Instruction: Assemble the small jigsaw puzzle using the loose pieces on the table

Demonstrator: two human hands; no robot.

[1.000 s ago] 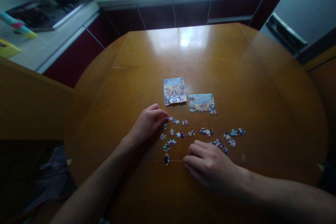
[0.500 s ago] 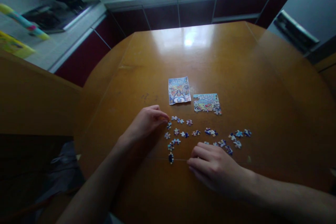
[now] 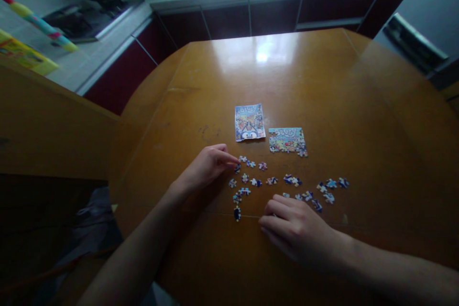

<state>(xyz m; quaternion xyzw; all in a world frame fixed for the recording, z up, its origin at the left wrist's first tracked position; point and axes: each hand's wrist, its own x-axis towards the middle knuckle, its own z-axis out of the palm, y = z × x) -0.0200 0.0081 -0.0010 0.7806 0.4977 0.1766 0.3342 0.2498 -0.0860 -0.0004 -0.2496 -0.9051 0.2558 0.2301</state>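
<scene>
Brown wood of the table (image 3: 304, 91) gives a flat ground, and this is probably why the loose pieces (image 3: 255, 182) can lie spread in small groups. If these pieces are the centre of a clock, the partly joined puzzle (image 3: 287, 142) is at twelve, its ragged edge turned toward them. At eleven is the printed sheet (image 3: 249, 123), its letters upright for the person, I think for easy comparing. At nine to ten, the left hand (image 3: 215, 162) has thumb and fingertips close together, right at one piece (image 3: 237, 169); whether they pinch it, I cannot tell. At five, the right hand (image 3: 292, 224) rests low with curled fingers, maybe for support; whether it holds something, I cannot tell.
</scene>
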